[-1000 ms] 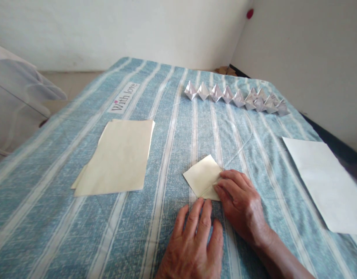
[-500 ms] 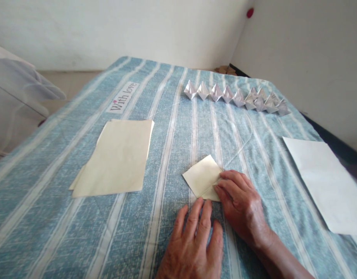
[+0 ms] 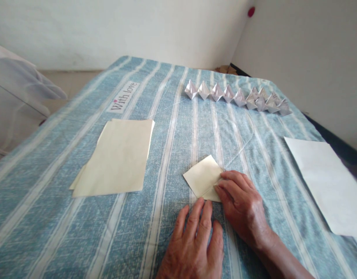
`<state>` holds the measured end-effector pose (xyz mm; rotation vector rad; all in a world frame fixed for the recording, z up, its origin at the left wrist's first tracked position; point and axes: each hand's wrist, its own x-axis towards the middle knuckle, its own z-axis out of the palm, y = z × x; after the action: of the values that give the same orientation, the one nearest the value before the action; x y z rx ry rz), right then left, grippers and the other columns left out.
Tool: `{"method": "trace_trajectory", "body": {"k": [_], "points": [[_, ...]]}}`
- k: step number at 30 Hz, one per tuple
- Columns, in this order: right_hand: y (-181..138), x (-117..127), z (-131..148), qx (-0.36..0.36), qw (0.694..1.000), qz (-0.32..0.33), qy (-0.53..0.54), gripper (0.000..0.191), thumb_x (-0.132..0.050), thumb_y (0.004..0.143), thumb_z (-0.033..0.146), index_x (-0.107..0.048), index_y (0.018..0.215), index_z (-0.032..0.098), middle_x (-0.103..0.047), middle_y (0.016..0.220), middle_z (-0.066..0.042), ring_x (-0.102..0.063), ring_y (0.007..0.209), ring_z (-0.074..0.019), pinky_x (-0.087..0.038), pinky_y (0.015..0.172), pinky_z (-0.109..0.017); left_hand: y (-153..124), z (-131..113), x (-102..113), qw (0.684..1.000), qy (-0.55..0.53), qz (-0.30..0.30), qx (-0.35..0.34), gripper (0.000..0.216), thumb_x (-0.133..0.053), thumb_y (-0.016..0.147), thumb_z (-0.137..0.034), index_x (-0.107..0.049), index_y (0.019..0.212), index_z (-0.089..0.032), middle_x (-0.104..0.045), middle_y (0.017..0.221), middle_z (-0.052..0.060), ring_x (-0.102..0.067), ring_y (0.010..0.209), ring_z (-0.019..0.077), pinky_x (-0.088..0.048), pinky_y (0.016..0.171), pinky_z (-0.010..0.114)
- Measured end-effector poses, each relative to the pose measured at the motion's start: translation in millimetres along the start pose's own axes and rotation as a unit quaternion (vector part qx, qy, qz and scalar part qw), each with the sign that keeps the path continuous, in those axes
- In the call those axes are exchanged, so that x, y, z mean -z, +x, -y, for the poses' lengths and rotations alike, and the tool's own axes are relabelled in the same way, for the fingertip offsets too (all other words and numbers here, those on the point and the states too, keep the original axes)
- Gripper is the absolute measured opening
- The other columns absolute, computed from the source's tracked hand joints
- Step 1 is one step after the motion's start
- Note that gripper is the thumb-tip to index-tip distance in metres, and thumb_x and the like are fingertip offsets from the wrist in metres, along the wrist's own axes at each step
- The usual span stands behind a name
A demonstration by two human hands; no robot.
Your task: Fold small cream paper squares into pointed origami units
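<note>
Two or more cream sheets (image 3: pixel 114 159) at left, stacked askew on a striped cloth (image 3: pixel 62 155); "With love" lettering (image 3: pixel 123 97) lies just beyond them. Left hand (image 3: pixel 192 246) near the middle: palm down, fingers loosely spread, grasping nothing; middle fingertips at the near edge of a small folded paper (image 3: pixel 202 176), contact hard to confirm. That paper lies flat on the cloth, corner pointing away, a crease line running toward its right side. Silver folded shapes (image 3: pixel 216 92) stand in a line farther back, doubling up toward the right end. Right hand (image 3: pixel 244 209): fingers half curled, tips on the paper's right corner; pressing or pinching, cannot tell. White sheet (image 3: pixel 326 186) at far right, well apart. Step in hand, by my reading: laying down a fold at that corner. Next move calls for aligned edges, a steadied near edge and firm pressure along the crease.
</note>
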<state>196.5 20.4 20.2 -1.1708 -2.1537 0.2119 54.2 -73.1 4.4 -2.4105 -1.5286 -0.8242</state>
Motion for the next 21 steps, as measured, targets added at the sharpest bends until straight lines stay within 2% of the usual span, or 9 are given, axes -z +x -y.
{"method": "trace_trajectory", "body": {"k": [21], "points": [[1.1, 0.7, 1.2, -0.004, 1.000, -0.003, -0.006, 0.019, -0.053, 0.091, 0.010, -0.066, 0.080, 0.018, -0.068, 0.094, -0.007, -0.061, 0.096, -0.0231, -0.051, 0.081, -0.040, 3.6, 0.7, 1.7, 0.999, 0.024, 0.022, -0.008, 0.023, -0.049, 0.083, -0.016, -0.063, 0.102, -0.012, -0.066, 0.117, 0.025, -0.060, 0.115, 0.0360, -0.051, 0.089, 0.050]]}}
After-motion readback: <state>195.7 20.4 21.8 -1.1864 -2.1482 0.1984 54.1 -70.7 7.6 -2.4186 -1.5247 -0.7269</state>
